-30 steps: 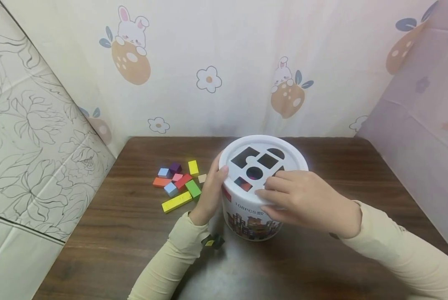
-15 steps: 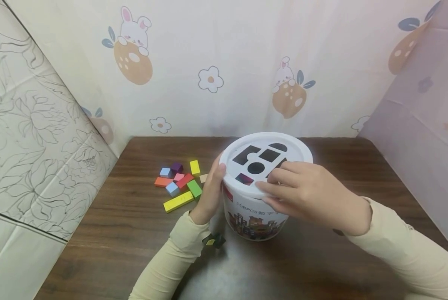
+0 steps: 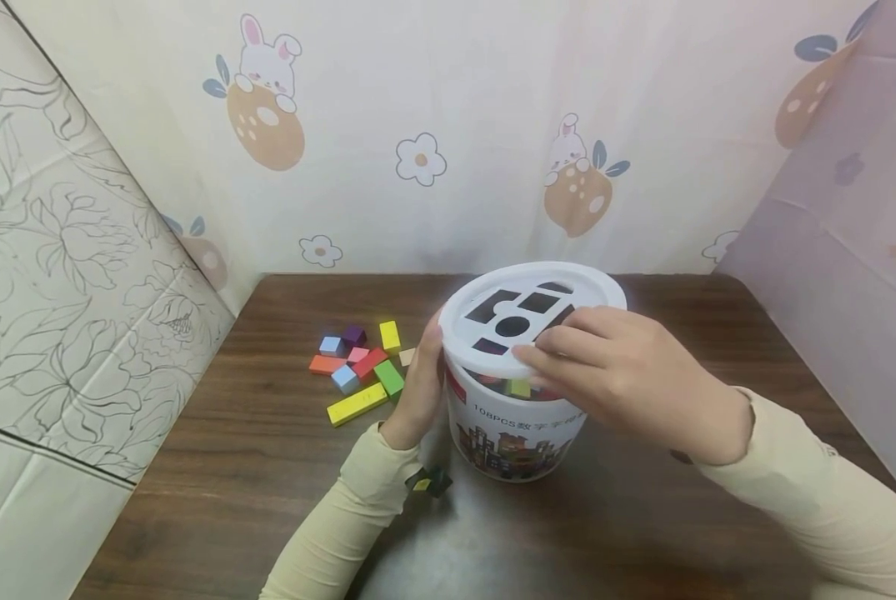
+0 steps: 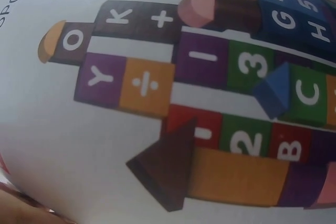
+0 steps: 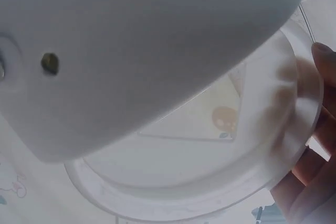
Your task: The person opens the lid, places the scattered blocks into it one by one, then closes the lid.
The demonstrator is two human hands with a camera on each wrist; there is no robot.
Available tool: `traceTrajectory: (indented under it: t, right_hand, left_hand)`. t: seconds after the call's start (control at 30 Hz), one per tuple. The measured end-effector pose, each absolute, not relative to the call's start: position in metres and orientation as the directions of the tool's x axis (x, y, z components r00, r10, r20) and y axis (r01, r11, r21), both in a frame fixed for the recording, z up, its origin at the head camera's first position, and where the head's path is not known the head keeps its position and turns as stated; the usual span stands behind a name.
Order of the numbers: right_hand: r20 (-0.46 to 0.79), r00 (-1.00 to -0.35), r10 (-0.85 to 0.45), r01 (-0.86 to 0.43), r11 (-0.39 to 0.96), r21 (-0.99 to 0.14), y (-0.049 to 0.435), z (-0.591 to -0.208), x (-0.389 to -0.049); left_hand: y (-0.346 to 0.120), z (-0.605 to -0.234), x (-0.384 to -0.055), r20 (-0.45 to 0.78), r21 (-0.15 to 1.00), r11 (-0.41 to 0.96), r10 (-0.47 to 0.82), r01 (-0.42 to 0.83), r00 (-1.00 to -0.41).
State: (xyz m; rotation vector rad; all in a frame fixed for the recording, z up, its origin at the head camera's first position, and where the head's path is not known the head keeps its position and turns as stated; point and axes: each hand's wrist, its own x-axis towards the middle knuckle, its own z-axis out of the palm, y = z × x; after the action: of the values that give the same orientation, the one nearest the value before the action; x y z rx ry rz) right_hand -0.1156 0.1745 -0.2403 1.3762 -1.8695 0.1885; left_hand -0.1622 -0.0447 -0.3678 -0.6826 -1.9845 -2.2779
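Note:
A round white bucket [image 3: 518, 446] printed with block buildings stands upright on the table. My left hand [image 3: 413, 396] grips its left side, thumb near the rim, most fingers hidden behind. My right hand [image 3: 635, 375] pinches the near right edge of the white lid [image 3: 458, 321], which has shaped cut-outs. The lid tilts up at the front, and colourful blocks [image 3: 518, 387] show through the gap. In the left wrist view the printed bucket wall [image 4: 79, 156] fills the picture. The right wrist view shows curled fingers [image 5: 315, 182] at the lid's edge [image 5: 194, 208].
Several coloured blocks lie left of the bucket, among them a long yellow block [image 3: 357, 405], a green block [image 3: 388, 377] and a purple block [image 3: 353, 336]. The brown wooden table [image 3: 215, 467] meets a patterned curtain [image 3: 485, 208] at the back.
My right hand has raised the lid's front edge and shifted slightly right and up. A gap has opened between lid and bucket, showing blocks inside. The left hand keeps its place.

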Motion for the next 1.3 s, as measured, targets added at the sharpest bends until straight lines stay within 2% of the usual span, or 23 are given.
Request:
traceTrajectory:
  t: [0.13, 0.3, 0.5, 0.77, 0.9, 1.03, 1.3]
  right_hand:
    - [0.686, -0.107, -0.719, -0.861, 0.412, 0.298, 0.176, -0.237, -0.118]
    - [0.738, -0.145, -0.66, -0.875, 0.433, 0.215, 0.178, -0.233, -0.121]
    - [0.807, -0.152, -0.571, -0.892, 0.431, 0.137, 0.183, -0.232, -0.128]
    - [0.881, -0.18, -0.438, -0.901, 0.433, 0.031, 0.191, -0.233, -0.142]
    - [0.908, -0.24, -0.345, -0.915, 0.393, -0.092, 0.195, -0.231, -0.144]
    - [0.919, -0.334, -0.211, -0.89, 0.392, -0.233, 0.203, -0.229, -0.149]
    - [0.89, -0.45, 0.072, -0.836, 0.316, -0.448, 0.219, -0.225, -0.163]
  left_hand:
    - [-0.044, -0.368, -0.161, 0.322, 0.941, -0.189, 0.253, 0.279, -0.912]
    - [-0.042, -0.369, -0.161, 0.327, 0.94, -0.192, 0.267, 0.283, -0.906]
    - [-0.042, -0.37, -0.161, 0.288, 0.954, -0.152, 0.242, 0.257, -0.927]
    - [-0.041, -0.371, -0.163, 0.325, 0.942, -0.166, 0.244, 0.291, -0.914]
    - [-0.04, -0.372, -0.164, 0.337, 0.936, -0.196, 0.245, 0.294, -0.909]
    - [-0.04, -0.371, -0.163, 0.331, 0.937, -0.2, 0.241, 0.287, -0.912]
    - [-0.041, -0.371, -0.162, 0.324, 0.941, -0.176, 0.233, 0.288, -0.917]
